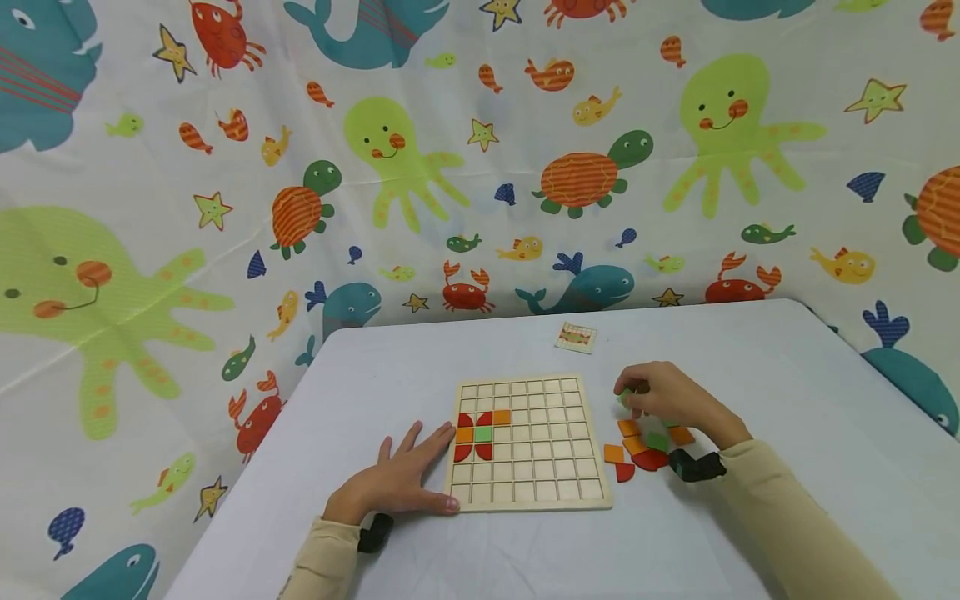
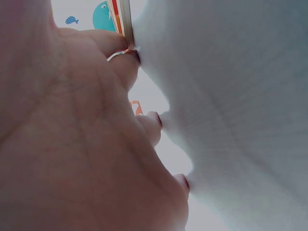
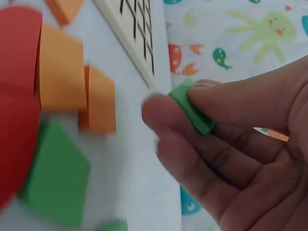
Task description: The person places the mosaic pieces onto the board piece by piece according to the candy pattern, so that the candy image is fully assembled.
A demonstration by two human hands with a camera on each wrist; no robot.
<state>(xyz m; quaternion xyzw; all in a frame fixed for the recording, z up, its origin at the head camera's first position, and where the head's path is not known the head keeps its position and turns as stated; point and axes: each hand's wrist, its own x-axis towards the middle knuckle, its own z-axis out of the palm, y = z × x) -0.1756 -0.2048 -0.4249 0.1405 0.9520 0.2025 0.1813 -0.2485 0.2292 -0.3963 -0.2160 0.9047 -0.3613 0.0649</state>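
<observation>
The wooden grid board (image 1: 551, 506) lies on the white table. In its left part sit several red rounded tiles (image 1: 462, 452), a green square tile (image 1: 483, 433) and orange square tiles (image 1: 502, 417). My left hand (image 1: 393, 483) rests flat with spread fingers, index finger and thumb at the board's left edge. Beyond the board's right side, my right hand (image 1: 675, 396) pinches a green tile (image 3: 190, 108) between thumb and fingers. The right wrist view shows it held above the table, near a loose pile with red (image 3: 17, 96), orange (image 3: 62, 70) and green (image 3: 57, 175) tiles.
A small patterned card (image 1: 576, 337) lies behind the board. Loose orange (image 1: 613, 453) and red (image 1: 625, 472) tiles lie close to the board's right edge. A cloth printed with sea animals (image 1: 465, 183) hangs behind the table (image 1: 405, 367).
</observation>
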